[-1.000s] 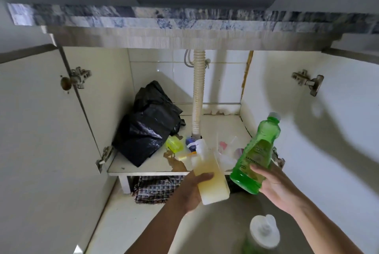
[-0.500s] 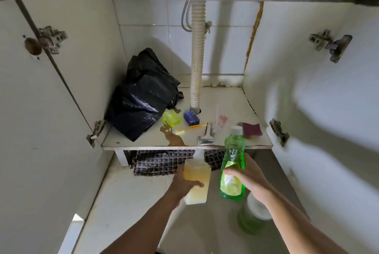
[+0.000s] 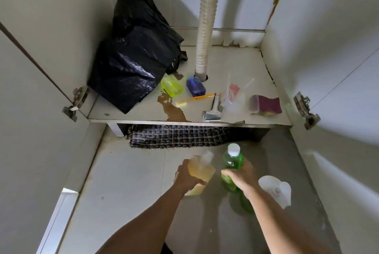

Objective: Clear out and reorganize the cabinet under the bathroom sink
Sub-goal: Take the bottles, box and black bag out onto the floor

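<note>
Left hand (image 3: pixel 189 179): fingers curled round the body of the squarish translucent plastic bottle of amber liquid (image 3: pixel 200 171), held low over the floor in front of the cabinet
Right hand (image 3: pixel 243 178): fingers wrapped round the middle of the green transparent plastic bottle with a white screw cap (image 3: pixel 231 162), upright, just beside the amber bottle
Bottle handling: both look largely full, so judged moderately heavy; thin walls will likely give under a hard squeeze; hold at mid-body, cap uppermost
Slip risk: smooth plastic, possibly slick with residue; whether either bottle touches the floor cannot be told
White-topped container (image 3: pixel 274 190): stands on the floor just right of the right forearm, blurred
Black plastic bag (image 3: pixel 133 59): crumpled, soft, in the left rear corner of the cabinet shelf (image 3: pixel 235 61); contents hidden, so take it from below as well as by the neck
Small items on shelf: yellow-green translucent block (image 3: pixel 171 86), blue block (image 3: pixel 195 86), orange toothbrush (image 3: pixel 194 99), chrome razor (image 3: pixel 213 110), clear wrapper (image 3: pixel 233 94), maroon sponge (image 3: pixel 266 105); all light, pinch singly
Razor caution: take by the handle, away from the head
Brown spill (image 3: pixel 174 111): on the shelf front; nearby items may be sticky
Corrugated drain hose (image 3: pixel 205 20): fixed, work around it
Checked cloth (image 3: pixel 178 137): under the shelf edge, limp
</note>
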`<state>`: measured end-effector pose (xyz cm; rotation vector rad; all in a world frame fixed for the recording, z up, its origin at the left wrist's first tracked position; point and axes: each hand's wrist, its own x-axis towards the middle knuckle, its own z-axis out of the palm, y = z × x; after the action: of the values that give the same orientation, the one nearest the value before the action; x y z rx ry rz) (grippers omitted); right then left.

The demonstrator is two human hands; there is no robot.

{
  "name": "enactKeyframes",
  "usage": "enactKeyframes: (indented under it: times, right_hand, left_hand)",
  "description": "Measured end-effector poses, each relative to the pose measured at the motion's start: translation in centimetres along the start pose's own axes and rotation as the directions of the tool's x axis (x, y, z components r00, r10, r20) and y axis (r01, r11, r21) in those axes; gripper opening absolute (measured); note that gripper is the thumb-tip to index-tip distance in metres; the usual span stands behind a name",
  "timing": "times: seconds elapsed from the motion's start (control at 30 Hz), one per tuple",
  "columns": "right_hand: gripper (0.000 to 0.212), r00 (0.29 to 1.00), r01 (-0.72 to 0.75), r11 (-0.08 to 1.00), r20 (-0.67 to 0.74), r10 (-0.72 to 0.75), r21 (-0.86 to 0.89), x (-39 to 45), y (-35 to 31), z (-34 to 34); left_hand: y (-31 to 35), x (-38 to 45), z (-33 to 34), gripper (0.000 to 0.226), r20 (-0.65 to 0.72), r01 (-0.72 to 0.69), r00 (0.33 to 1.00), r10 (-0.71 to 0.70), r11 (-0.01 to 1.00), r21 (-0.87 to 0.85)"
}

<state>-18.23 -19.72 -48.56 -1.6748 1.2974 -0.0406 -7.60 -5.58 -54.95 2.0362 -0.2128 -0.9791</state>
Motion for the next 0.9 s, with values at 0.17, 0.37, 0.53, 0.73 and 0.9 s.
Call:
enactKeyframes:
  times: [0.17, 0.37, 0.53, 0.73, 0.9]
  right_hand:
    - [0.029, 0.999, -0.034, 0.999, 0.014, 0.033, 0.035, 0.7, 0.8, 1.0]
    - [0.029, 0.99, -0.1, 0.995, 0.094, 0.102, -0.025, 0.9, 2.2, 0.9]
    - [0.032, 0.996, -0.032, 0.998, 0.086, 0.028, 0.049, 0.6, 1.5, 0.4]
    - [0.036, 0.995, 0.098, 0.995, 0.019, -0.098, -0.018, -0.1, 1.0, -0.3]
    - [0.044, 0.983, 0.181, 0.925, 0.076, -0.164, -0.335, -0.6, 1.3, -0.3]
  left_hand:
    - [-0.8, 1.2, 0.6, 0.091, -0.062, 0.004, 0.998, -0.005, 1.0, -0.015]
    - [-2.0, 1.2, 0.6, 0.083, -0.066, -0.034, 0.997, 0.033, 0.999, -0.024]
    - [-4.0, 0.8, 0.8, 0.086, -0.038, -0.041, 0.998, 0.039, 0.998, -0.041]
    - [-3.5, 1.2, 0.4, 0.089, -0.041, -0.078, 0.996, 0.076, 0.995, -0.057]
    - [-4.4, 1.1, -0.6, 0.092, 0.06, -0.034, 0.998, 0.027, 0.992, 0.122]
